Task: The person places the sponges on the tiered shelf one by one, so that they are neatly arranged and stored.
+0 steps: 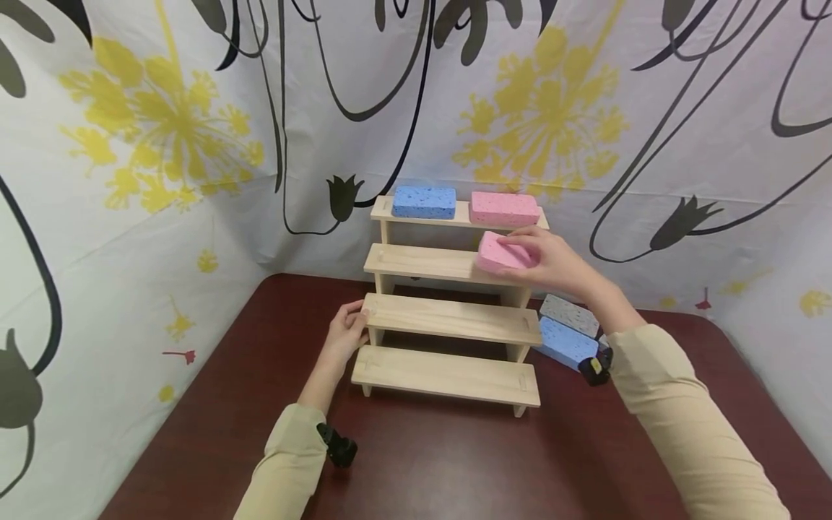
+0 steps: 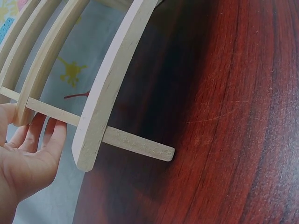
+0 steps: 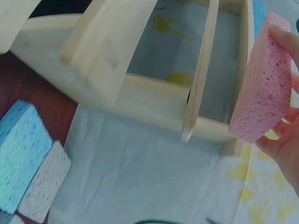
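Patterned cloth (image 1: 383, 144) hangs behind your red-brown table (image 1: 468, 462). Four-tier wooden stand (image 1: 448, 375) sits on the table. Your left hand (image 1: 344, 336) grips the left end of the stand's second shelf from the bottom. Your right hand (image 1: 555, 263) grasps a pink sponge (image 1: 494, 254) between thumb and fingers at the right end of the third shelf up; can't tell if it's touching. Top shelf: blue sponge (image 1: 424, 202) left, other pink sponge (image 1: 504, 208) right, apart. Another blue sponge (image 1: 567, 343) and a gray sponge (image 1: 570, 315) lie side by side, right of the stand.
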The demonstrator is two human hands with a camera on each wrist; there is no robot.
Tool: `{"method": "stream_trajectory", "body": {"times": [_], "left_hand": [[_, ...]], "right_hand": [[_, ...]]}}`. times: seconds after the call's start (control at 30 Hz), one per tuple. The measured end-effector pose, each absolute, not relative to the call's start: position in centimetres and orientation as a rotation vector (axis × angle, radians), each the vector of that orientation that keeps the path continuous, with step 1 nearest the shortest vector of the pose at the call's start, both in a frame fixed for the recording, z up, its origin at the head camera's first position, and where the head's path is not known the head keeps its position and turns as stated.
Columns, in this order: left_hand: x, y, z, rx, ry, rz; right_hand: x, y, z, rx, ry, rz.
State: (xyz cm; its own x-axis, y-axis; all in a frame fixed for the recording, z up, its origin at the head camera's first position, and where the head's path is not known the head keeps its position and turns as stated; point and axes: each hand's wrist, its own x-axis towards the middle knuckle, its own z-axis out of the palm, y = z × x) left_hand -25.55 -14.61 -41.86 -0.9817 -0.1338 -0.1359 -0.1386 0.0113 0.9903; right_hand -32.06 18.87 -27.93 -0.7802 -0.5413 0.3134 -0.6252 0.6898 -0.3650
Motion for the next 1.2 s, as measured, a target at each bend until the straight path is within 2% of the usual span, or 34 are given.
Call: {"method": "stream_trajectory", "body": {"times": [0.33,0.73,0.93,1.2], "left_hand": [[-25.7,-15.0,-41.7,-0.289,2.24,2.198],[-25.6,-14.6,-42.1,-0.283,2.25,2.211],[-25.5,-14.3,-42.4,-0.275,2.246,2.215],[-25.3,-14.7,-42.4,-0.279,2.277,2.179]], "right_hand": [[-34.1,14.1,-27.5,1.08,-2.69,0.71],[-35.7,9.0,-28.7,1.16,-2.686,0.821],[-36.3,7.3,-30.0,1.182,-2.707,0.883],[-37.2,6.3,-31.7,1.327,-2.666,0.692]]}}
